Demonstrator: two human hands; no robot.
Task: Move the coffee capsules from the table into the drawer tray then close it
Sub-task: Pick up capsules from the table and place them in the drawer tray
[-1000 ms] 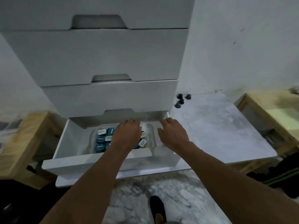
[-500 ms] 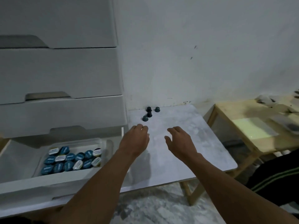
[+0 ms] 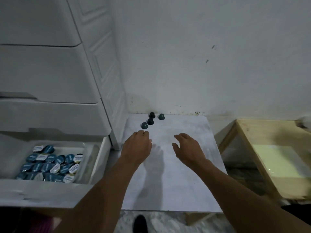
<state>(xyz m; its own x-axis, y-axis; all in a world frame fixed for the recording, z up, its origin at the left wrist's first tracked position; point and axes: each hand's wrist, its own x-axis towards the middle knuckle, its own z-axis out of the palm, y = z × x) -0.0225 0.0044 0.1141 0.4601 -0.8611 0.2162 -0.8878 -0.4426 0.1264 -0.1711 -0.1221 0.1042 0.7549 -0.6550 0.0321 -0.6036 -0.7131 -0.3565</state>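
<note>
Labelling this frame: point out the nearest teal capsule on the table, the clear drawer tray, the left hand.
Nearest teal coffee capsule [image 3: 144,126]: head view, its top.
Clear plastic drawer tray [image 3: 90,157]: head view, bare right wall.
Left hand [image 3: 137,146]: head view, back.

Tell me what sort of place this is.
Probably a home storage corner: a white drawer unit, its open drawer holding coffee capsules, a small white table against a scuffed wall, and a wooden side table.

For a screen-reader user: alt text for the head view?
The left hand and right hand hover open above a white table, near four dark coffee capsules. At left, an open drawer holds a tray of more capsules.
</note>
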